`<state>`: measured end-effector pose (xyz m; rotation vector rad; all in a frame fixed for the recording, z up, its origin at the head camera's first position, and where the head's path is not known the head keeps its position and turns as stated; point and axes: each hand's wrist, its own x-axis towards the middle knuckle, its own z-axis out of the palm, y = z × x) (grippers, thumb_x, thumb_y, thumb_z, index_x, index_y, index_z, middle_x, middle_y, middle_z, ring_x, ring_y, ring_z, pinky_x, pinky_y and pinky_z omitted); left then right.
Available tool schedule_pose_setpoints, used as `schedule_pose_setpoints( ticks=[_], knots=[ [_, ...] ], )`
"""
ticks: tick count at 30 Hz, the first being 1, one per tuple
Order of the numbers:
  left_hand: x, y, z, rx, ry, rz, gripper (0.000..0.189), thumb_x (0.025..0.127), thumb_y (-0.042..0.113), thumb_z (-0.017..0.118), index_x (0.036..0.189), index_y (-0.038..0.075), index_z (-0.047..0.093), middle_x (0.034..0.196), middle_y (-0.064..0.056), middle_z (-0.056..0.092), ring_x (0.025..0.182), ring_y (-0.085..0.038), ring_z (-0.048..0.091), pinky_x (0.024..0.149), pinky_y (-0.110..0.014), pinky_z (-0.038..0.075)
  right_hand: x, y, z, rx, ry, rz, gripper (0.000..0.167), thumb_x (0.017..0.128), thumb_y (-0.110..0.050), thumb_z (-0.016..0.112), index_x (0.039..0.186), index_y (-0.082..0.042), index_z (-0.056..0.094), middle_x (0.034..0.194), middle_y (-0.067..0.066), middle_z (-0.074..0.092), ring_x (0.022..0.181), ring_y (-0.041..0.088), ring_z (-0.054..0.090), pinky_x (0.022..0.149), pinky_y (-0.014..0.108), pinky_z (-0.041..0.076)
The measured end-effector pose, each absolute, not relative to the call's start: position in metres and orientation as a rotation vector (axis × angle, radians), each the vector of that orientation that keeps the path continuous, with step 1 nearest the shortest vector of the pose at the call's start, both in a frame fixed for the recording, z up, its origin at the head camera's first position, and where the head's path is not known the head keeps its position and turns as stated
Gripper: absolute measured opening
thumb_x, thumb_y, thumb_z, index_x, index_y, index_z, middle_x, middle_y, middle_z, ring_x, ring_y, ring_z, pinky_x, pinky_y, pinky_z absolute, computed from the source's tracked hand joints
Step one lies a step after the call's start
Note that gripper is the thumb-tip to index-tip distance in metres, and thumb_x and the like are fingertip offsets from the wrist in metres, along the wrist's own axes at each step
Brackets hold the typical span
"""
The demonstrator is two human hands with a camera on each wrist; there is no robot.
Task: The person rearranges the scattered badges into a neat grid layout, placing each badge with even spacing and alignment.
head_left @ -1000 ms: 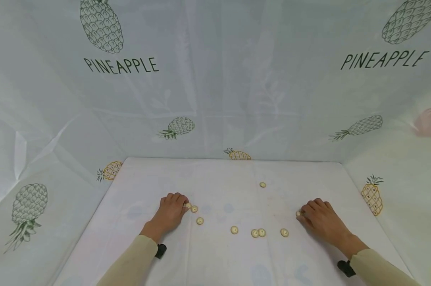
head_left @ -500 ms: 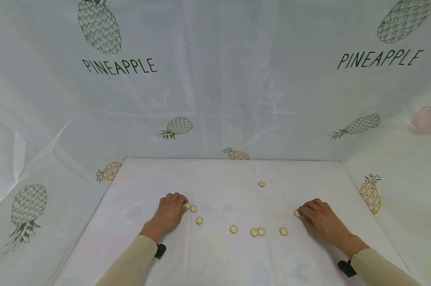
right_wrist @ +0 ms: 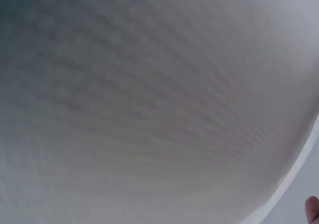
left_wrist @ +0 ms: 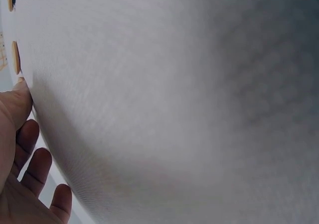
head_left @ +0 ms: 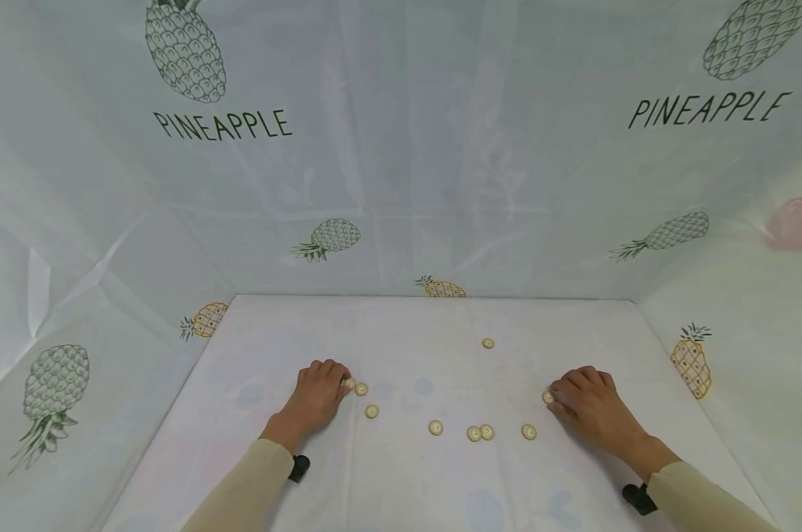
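Observation:
Round, cream-coloured buttons lie flat and scattered on a white cloth-covered table [head_left: 408, 355] in the head view. My left hand [head_left: 314, 399] rests at the left, thumb and index finger pinching a button [head_left: 351, 383] at its edge; a second button [head_left: 362, 389] lies right beside that one. In the left wrist view, the thumb tip meets the rim of a button [left_wrist: 16, 57]. On the right, my right hand [head_left: 590, 406] holds a button [head_left: 548, 397] between thumb and fingertips, close to the table. The right wrist view shows mostly blurred cloth and one fingertip [right_wrist: 312, 209].
Nearer the middle lie a single button [head_left: 371, 411], another button [head_left: 436, 428], a pair of touching buttons [head_left: 480, 433] and a button [head_left: 529, 431]. A button [head_left: 488, 343] sits farther back. Pineapple-printed sheets [head_left: 401, 185] enclose the table's back and sides.
My right hand has slid slightly left, and the button at its fingertips has moved left with it. My left hand and the other buttons have stayed in place.

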<state>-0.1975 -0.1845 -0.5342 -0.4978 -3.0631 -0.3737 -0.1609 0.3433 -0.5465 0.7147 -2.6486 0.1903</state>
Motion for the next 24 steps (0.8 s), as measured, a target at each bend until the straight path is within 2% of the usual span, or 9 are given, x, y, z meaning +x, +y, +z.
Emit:
schedule_pose_setpoints(
  ticks=[13, 24],
  knots=[
    [-0.199, -0.185, -0.537, -0.498, -3.06, -0.381, 0.018, 0.104, 0.023, 0.07, 0.117, 0.014, 0.063, 0.117, -0.005, 0.063, 0.115, -0.031, 0.055, 0.101, -0.056, 0.045, -0.165, 0.34, -0.544, 0.75, -2.646, 0.18, 0.022, 0.081, -0.016, 0.088, 0.1, -0.015, 0.077, 0.101, -0.001, 0.068, 0.102, 0.026, 0.056, 0.088, 0.053, 0.043],
    [-0.199, -0.186, -0.537, -0.508, -3.054, -0.388, 0.017, 0.103, 0.023, 0.07, 0.116, 0.015, 0.063, 0.116, -0.004, 0.063, 0.115, -0.03, 0.056, 0.1, -0.055, 0.045, -0.171, 0.336, -0.542, 0.827, -2.589, 0.066, 0.022, 0.08, -0.023, 0.084, 0.094, -0.012, 0.071, 0.096, 0.002, 0.065, 0.094, 0.026, 0.055, 0.085, 0.052, 0.045]
  ],
)
